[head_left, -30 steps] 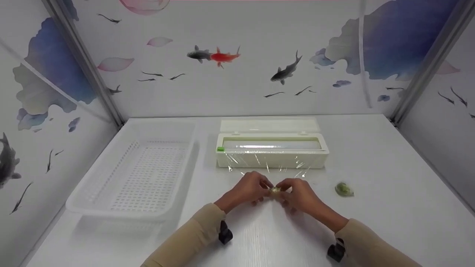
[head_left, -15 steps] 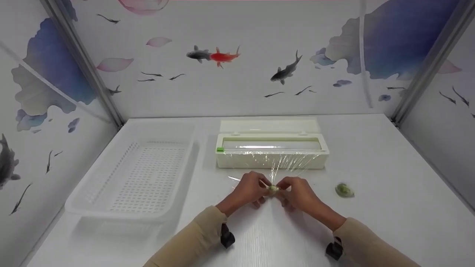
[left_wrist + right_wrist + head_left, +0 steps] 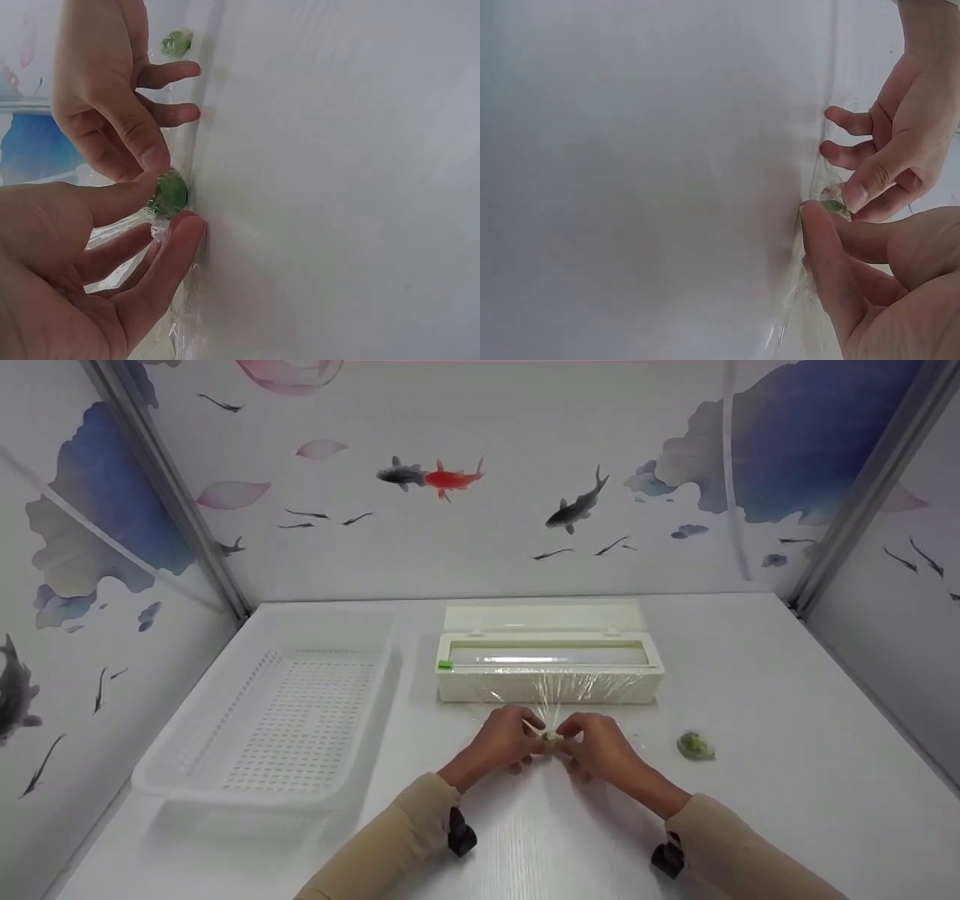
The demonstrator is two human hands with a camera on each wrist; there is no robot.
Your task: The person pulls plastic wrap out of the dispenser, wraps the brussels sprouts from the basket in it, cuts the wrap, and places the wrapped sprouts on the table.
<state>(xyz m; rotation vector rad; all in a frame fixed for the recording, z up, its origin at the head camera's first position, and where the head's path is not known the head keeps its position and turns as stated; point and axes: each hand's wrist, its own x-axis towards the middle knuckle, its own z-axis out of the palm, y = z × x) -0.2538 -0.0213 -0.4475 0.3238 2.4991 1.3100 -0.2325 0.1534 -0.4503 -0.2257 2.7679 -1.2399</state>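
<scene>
A small round green piece of produce (image 3: 552,737), its exact kind hard to tell, is wrapped in clear cling film (image 3: 550,706). My left hand (image 3: 507,740) pinches it from the left between thumb and fingers. From the other side my right hand (image 3: 602,748) pinches the same bundle. The left wrist view shows the green piece (image 3: 172,193) under shiny film between both hands' fingertips; in the right wrist view fingers hide most of it. Creased film runs from the bundle back to a cream cling film dispenser (image 3: 487,688), whose lid stands open behind it.
Right of my hands lies a second green piece (image 3: 696,745), wrapped in film. A white perforated basket (image 3: 345,780) stands at the left on the white table (image 3: 765,825). Printed panels (image 3: 480,547) enclose the back and sides.
Film that spread widely in front of the dispenser is now drawn into narrow creases toward the bundle. Both hands have kept hold of it and shifted slightly forward.
</scene>
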